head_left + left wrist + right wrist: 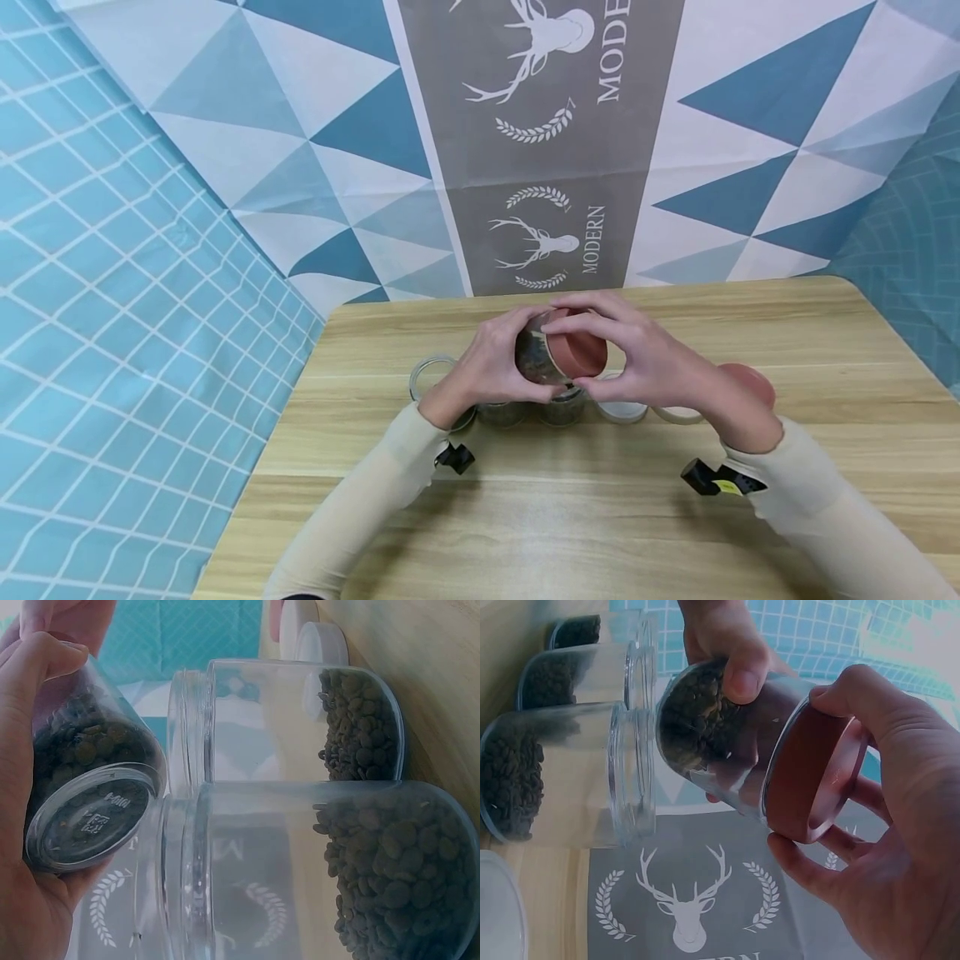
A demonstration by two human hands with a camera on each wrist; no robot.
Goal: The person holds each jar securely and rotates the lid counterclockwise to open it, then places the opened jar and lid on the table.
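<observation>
Above the row of jars, my left hand (487, 360) holds a glass jar (718, 735) part-filled with dark brown pellets, its fingers and thumb wrapped round the body. The jar is tilted, its base facing left in the head view. A reddish-brown lid (799, 769) sits on the mouth, and my right hand (647, 354) grips its rim between thumb and fingers. Below stand three lidless glass jars, among them a near jar (559, 780) and a middle jar (577, 679), each with dark pellets at the bottom.
Right of the jars lie a white lid (622, 410), a cream-edged lid (678, 415) and a reddish lid (750, 382), partly behind my right forearm. Everything stands on a wooden table (540, 525). A patterned cloth wall (360, 150) rises behind the table's far edge.
</observation>
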